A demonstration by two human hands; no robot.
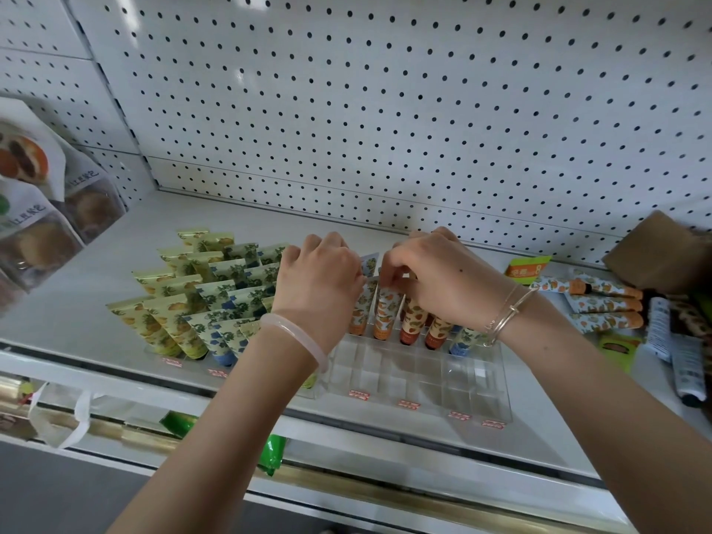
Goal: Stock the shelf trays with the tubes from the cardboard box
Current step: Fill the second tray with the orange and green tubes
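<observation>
Here, right hand (435, 281) fingers pinch the orange tube (385, 316) at its top; left hand (319, 281) grip hidden.

left hand (321, 281): palm down, fingers curled under | right hand (439, 281): palm down, fingers curled | forearms reaching forward

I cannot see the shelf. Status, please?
Right grip pinches an orange tube in the clear tray. Left grip beside it, hold unclear. Front slots empty. Nothing in the way.

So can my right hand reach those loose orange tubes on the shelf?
Probably yes: the loose orange tubes lie uncovered just right of the right hand, nothing between them; it pinches a tray tube now.
</observation>
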